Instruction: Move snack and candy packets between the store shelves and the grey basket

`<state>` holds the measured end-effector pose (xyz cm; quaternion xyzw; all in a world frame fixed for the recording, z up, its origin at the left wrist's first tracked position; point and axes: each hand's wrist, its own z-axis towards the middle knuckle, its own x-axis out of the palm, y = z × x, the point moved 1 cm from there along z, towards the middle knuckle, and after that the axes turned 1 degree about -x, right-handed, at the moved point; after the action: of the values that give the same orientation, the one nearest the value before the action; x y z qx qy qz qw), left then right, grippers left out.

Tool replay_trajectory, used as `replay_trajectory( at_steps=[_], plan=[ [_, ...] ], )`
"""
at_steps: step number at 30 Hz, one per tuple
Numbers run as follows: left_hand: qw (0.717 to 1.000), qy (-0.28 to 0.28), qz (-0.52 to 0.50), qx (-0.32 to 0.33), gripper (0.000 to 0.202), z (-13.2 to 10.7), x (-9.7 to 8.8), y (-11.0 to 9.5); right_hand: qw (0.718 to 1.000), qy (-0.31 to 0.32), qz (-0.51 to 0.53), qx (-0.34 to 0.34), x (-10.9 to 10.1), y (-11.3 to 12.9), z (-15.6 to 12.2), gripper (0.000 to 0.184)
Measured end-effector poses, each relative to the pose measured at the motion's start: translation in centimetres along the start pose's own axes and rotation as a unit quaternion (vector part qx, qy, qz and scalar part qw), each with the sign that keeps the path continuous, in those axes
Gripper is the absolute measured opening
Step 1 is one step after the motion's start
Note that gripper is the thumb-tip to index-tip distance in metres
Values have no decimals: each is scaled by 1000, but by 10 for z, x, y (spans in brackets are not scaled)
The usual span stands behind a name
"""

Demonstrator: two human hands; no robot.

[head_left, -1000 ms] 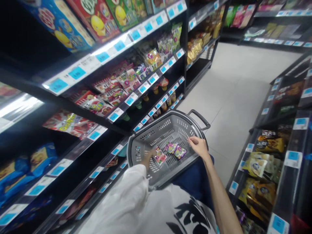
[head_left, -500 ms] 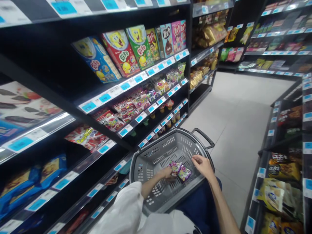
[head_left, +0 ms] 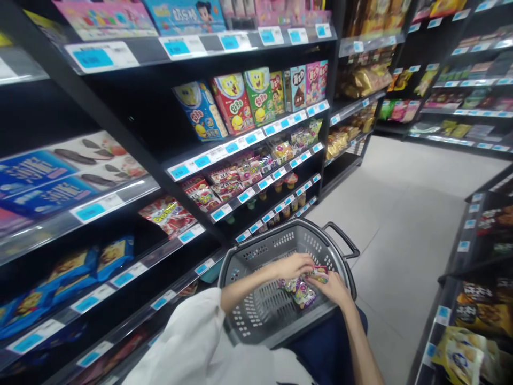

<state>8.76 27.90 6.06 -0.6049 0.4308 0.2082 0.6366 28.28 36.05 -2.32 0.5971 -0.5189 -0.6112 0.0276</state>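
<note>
A grey shopping basket (head_left: 262, 262) with perforated walls hangs low in front of me. Over its inside, my left hand (head_left: 297, 265) and my right hand (head_left: 331, 287) meet at a small pinkish-red candy bag (head_left: 319, 272). Fingers of both hands are closed on it, the left from the far side and the right from the near side. Below them, a purple candy bag (head_left: 304, 295) lies on the basket floor, with another shiny packet beside it, partly hidden by the hands.
At left, shelves hold snack boxes (head_left: 234, 104), gummy bags (head_left: 166, 214) and blue packets (head_left: 116, 256). The black basket handle (head_left: 340, 238) juts over the pale floor (head_left: 385, 214). A low rack with snack bags (head_left: 460, 353) stands on the right.
My left hand has risen from the packets on the basket floor toward my right hand, and a small candy bag is now between them. The view has shifted, showing more upper shelving.
</note>
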Motion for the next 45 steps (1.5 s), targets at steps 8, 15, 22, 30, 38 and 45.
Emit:
replay_trajectory(
  at_steps=[8, 15, 22, 30, 38, 45],
  plan=[
    [818, -284, 375, -331, 42, -1, -192, 57, 999, 6, -37, 10, -1, 1, 2, 44],
    [768, -297, 376, -424, 43, -6, -235, 91, 1000, -5, -19, 1, -3, 0, 1, 41],
    [783, -255, 335, -458, 43, 1, -254, 105, 999, -1, -39, 13, -2, -2, 2, 46],
    [810, -220, 307, -449, 51, 0, -266, 120, 998, 10, -55, 4, -1, -1, 1, 51],
    [810, -203, 287, -469, 57, -2, -272, 129, 999, 10, -48, 12, 0, -3, 1, 45],
    [804, -200, 291, -479, 74, 0, -271, 137, 999, 15, -41, 10, -1, -2, 1, 46]
  ],
)
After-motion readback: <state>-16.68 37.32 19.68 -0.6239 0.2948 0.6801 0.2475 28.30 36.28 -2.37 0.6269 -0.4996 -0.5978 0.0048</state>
